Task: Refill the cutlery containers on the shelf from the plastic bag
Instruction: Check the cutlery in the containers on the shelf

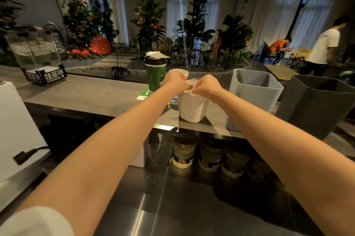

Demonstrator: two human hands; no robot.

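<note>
Plastic bag, a small crumple of clear film, sat pinched directly over the mouth of the white container on the shelf. The left grip and the right grip were each curled tight on the film, knuckles almost touching, so the bag lay within the grips, not beside them. The step in hand looked like opening the bag to empty it into that container; no cutlery could be made out. The next move likely called for pulling the film apart and tipping it while staying over the rim, clear of the green cup just left and the pale grey container to the right
</note>
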